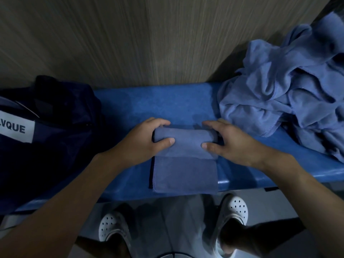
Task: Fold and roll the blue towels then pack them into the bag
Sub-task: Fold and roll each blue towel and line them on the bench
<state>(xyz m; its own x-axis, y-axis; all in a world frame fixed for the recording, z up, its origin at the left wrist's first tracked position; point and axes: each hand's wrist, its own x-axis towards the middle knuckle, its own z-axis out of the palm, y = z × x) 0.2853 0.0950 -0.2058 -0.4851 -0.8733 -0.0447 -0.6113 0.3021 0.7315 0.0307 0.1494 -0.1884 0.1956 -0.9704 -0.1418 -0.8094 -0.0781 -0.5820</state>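
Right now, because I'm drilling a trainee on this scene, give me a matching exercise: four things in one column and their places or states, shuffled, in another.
Things:
1. gripped towel
2. towel pile
3. bag
4. white clogs

Places or states:
A. crumpled, at the right end of the bench
B. below the bench's near edge
C. half rolled, mid-bench
D. dark navy, at the left end

Pairs: 1-C, 2-A, 3-D, 4-B

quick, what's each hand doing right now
Left hand: grips the left end of the half-rolled towel.
Right hand: grips the right end of the same towel.
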